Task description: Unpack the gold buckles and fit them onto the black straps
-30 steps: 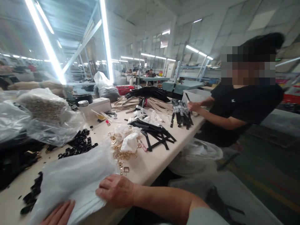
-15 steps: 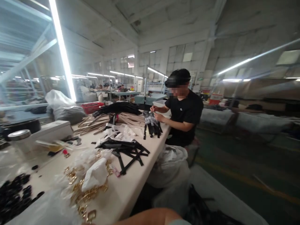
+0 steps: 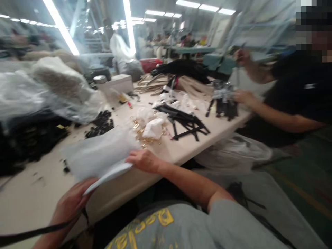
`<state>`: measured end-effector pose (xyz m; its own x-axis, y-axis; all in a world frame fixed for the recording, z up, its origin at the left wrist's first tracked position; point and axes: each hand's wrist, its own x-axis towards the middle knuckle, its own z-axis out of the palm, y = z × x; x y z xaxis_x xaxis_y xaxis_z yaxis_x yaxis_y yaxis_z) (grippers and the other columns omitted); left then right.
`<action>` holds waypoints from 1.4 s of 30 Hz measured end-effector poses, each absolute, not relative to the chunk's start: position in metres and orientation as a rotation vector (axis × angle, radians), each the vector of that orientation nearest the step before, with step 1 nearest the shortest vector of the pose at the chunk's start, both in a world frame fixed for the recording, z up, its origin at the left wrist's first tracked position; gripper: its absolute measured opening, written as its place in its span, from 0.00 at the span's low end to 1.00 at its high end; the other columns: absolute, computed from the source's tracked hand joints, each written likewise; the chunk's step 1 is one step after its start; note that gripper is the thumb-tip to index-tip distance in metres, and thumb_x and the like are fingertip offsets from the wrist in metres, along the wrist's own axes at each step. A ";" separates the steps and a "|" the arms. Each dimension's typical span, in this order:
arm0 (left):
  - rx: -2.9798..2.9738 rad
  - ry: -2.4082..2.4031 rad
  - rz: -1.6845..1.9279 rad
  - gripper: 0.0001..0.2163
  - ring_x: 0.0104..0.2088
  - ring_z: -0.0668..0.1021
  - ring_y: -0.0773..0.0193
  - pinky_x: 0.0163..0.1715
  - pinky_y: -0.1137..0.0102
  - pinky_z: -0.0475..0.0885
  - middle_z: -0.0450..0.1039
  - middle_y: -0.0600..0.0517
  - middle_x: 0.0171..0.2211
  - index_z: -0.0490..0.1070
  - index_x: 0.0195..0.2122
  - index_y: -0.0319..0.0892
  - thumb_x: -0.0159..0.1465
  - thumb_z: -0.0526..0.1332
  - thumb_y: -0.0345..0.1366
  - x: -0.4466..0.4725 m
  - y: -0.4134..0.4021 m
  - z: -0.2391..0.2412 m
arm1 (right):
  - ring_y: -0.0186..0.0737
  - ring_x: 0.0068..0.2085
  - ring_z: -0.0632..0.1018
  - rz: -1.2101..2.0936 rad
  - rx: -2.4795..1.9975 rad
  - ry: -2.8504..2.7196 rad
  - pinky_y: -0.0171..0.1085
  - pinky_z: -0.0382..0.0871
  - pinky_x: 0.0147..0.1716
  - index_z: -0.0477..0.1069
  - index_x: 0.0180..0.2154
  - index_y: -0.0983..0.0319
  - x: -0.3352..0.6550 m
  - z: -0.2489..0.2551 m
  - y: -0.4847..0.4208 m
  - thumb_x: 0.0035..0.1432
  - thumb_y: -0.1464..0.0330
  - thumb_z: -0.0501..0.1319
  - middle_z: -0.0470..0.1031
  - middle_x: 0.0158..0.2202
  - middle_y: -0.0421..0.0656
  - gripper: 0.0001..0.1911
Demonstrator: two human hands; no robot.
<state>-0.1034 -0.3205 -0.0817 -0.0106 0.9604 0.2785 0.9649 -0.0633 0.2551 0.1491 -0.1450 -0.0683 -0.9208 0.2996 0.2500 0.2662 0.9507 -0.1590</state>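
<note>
A whitish, partly see-through plastic sheet (image 3: 101,152) lies at the table's near edge, its front edge lifted and folded up. My right hand (image 3: 144,160) pinches that edge at its right end, the fingers closed on it. At the other end, my left hand (image 3: 75,195) is closed on the near corner, with its fingertips partly hidden under the sheet. A black strap (image 3: 38,230) runs across my left forearm; whether that hand holds it, I cannot tell. Just beyond the sheet lie gold-coloured metal buckles (image 3: 147,140) around a crumpled white bag (image 3: 154,128).
Black straps (image 3: 181,117) lie mid-table, with small black parts (image 3: 101,122) left of the buckles. Filled plastic bags (image 3: 64,86) stand at the left. At the right, a co-worker's hand (image 3: 245,98) touches a bundle of black strips (image 3: 224,103).
My view has swung left and down. Both my hands and the plastic sheet now show, where before only part of an arm did. The co-worker's other hand is raised higher.
</note>
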 end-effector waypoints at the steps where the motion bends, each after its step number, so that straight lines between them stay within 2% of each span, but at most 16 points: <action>1: -2.146 -2.358 -0.638 0.24 0.40 0.80 0.57 0.40 0.67 0.76 0.81 0.54 0.39 0.79 0.41 0.50 0.68 0.47 0.57 -0.106 -0.332 -0.075 | 0.34 0.38 0.75 0.246 -0.425 -2.837 0.32 0.61 0.32 0.75 0.44 0.61 0.145 -0.069 -0.138 0.69 0.68 0.57 0.75 0.39 0.42 0.09; 3: -2.024 -2.688 -0.697 0.27 0.39 0.79 0.56 0.41 0.67 0.74 0.80 0.50 0.38 0.79 0.38 0.45 0.65 0.49 0.60 -0.106 -0.335 -0.062 | 0.36 0.40 0.75 0.368 -0.460 -2.830 0.33 0.61 0.36 0.74 0.44 0.63 0.135 -0.072 -0.127 0.70 0.63 0.57 0.76 0.40 0.45 0.12; 4: -1.954 -2.778 -0.706 0.27 0.36 0.78 0.57 0.39 0.68 0.73 0.79 0.50 0.33 0.78 0.35 0.43 0.64 0.50 0.61 -0.105 -0.331 -0.057 | 0.37 0.42 0.76 0.421 -0.493 -2.826 0.33 0.61 0.37 0.74 0.45 0.63 0.131 -0.072 -0.124 0.70 0.61 0.57 0.76 0.41 0.46 0.14; 7: -1.804 -2.958 -0.699 0.27 0.28 0.72 0.61 0.31 0.70 0.68 0.70 0.53 0.23 0.72 0.26 0.42 0.62 0.51 0.62 -0.103 -0.311 -0.047 | 0.39 0.45 0.76 0.541 -0.630 -2.828 0.33 0.61 0.40 0.73 0.48 0.62 0.120 -0.067 -0.119 0.71 0.57 0.55 0.77 0.44 0.46 0.17; 9: -1.777 -3.032 -0.705 0.27 0.27 0.70 0.62 0.29 0.70 0.65 0.67 0.54 0.21 0.71 0.25 0.42 0.61 0.51 0.62 -0.105 -0.302 -0.046 | 0.40 0.46 0.77 0.566 -0.747 -2.850 0.33 0.62 0.41 0.73 0.49 0.61 0.114 -0.063 -0.117 0.71 0.57 0.55 0.78 0.45 0.45 0.17; 13: -1.723 -3.051 -0.773 0.27 0.30 0.73 0.59 0.31 0.69 0.65 0.72 0.53 0.26 0.76 0.34 0.41 0.59 0.53 0.61 -0.116 -0.294 -0.056 | 0.42 0.45 0.78 0.576 -0.919 -2.907 0.34 0.62 0.41 0.72 0.51 0.60 0.102 -0.056 -0.109 0.71 0.55 0.53 0.79 0.45 0.45 0.19; 17: -1.669 -2.995 -0.762 0.25 0.35 0.77 0.56 0.38 0.68 0.69 0.77 0.50 0.34 0.76 0.44 0.42 0.61 0.55 0.57 -0.119 -0.293 -0.063 | 0.44 0.44 0.78 0.604 -0.931 -2.960 0.34 0.62 0.39 0.71 0.51 0.61 0.094 -0.055 -0.101 0.71 0.54 0.52 0.79 0.44 0.48 0.21; 21: -1.673 -2.694 -0.557 0.21 0.44 0.78 0.51 0.47 0.61 0.70 0.77 0.43 0.46 0.72 0.56 0.40 0.66 0.56 0.46 -0.104 -0.293 -0.049 | 0.44 0.43 0.78 0.604 -0.916 -3.004 0.34 0.62 0.37 0.72 0.48 0.62 0.088 -0.055 -0.096 0.68 0.53 0.55 0.79 0.44 0.48 0.20; 23: -1.788 -2.398 -0.527 0.18 0.51 0.75 0.49 0.53 0.56 0.68 0.74 0.40 0.52 0.71 0.56 0.40 0.69 0.53 0.39 -0.091 -0.292 -0.043 | 0.43 0.43 0.78 0.591 -0.924 -3.023 0.34 0.62 0.36 0.73 0.47 0.62 0.087 -0.053 -0.096 0.68 0.54 0.56 0.79 0.43 0.47 0.19; 25: -1.974 -2.148 -0.529 0.16 0.54 0.74 0.51 0.57 0.55 0.66 0.73 0.41 0.54 0.72 0.55 0.42 0.70 0.51 0.35 -0.078 -0.289 -0.043 | 0.42 0.41 0.78 0.577 -0.937 -3.027 0.34 0.62 0.35 0.74 0.46 0.62 0.087 -0.051 -0.097 0.67 0.54 0.57 0.80 0.42 0.47 0.19; 27: -2.170 -2.021 -0.513 0.15 0.55 0.74 0.52 0.57 0.56 0.68 0.74 0.42 0.54 0.72 0.55 0.43 0.70 0.53 0.35 -0.068 -0.284 -0.052 | 0.41 0.40 0.78 0.564 -0.940 -3.023 0.34 0.61 0.34 0.75 0.46 0.63 0.088 -0.049 -0.099 0.68 0.54 0.57 0.80 0.41 0.48 0.20; 31: -2.252 -2.035 -0.508 0.18 0.55 0.74 0.50 0.57 0.54 0.69 0.73 0.41 0.55 0.70 0.58 0.41 0.67 0.60 0.37 -0.059 -0.279 -0.074 | 0.38 0.41 0.79 0.439 -0.919 -2.912 0.33 0.60 0.34 0.75 0.47 0.66 0.096 -0.051 -0.108 0.73 0.56 0.48 0.79 0.39 0.50 0.24; 35: -2.193 -1.957 -0.661 0.17 0.52 0.77 0.52 0.52 0.58 0.75 0.75 0.44 0.53 0.72 0.56 0.45 0.66 0.59 0.35 -0.063 -0.282 -0.087 | 0.40 0.35 0.80 0.402 -1.018 -2.786 0.34 0.64 0.32 0.76 0.40 0.62 0.106 -0.063 -0.117 0.69 0.55 0.55 0.80 0.34 0.47 0.19; 37: -2.166 -1.874 -0.726 0.16 0.49 0.79 0.54 0.48 0.61 0.78 0.78 0.47 0.51 0.74 0.54 0.49 0.66 0.58 0.34 -0.068 -0.279 -0.096 | 0.42 0.35 0.80 0.335 -0.944 -2.733 0.35 0.68 0.34 0.75 0.37 0.61 0.107 -0.069 -0.119 0.68 0.59 0.57 0.80 0.33 0.45 0.14; 39: -2.157 -1.795 -0.747 0.16 0.47 0.81 0.54 0.46 0.63 0.79 0.79 0.49 0.49 0.75 0.53 0.51 0.64 0.59 0.35 -0.074 -0.273 -0.107 | 0.42 0.41 0.80 0.171 -0.748 -2.643 0.38 0.71 0.41 0.74 0.41 0.61 0.106 -0.073 -0.122 0.66 0.66 0.59 0.80 0.40 0.46 0.07; 42: -2.187 -1.684 -0.805 0.22 0.42 0.83 0.54 0.41 0.65 0.82 0.81 0.55 0.47 0.73 0.57 0.61 0.61 0.60 0.35 -0.085 -0.262 -0.123 | 0.42 0.50 0.76 0.019 -0.320 -2.524 0.41 0.69 0.53 0.71 0.49 0.59 0.105 -0.077 -0.135 0.66 0.67 0.58 0.75 0.53 0.46 0.11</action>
<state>-0.0853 -0.2619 -0.1227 0.1722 0.8015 0.5727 0.9490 -0.2908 0.1217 0.1055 -0.1355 -0.0771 -0.7982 0.2324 0.5558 0.2240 0.9709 -0.0843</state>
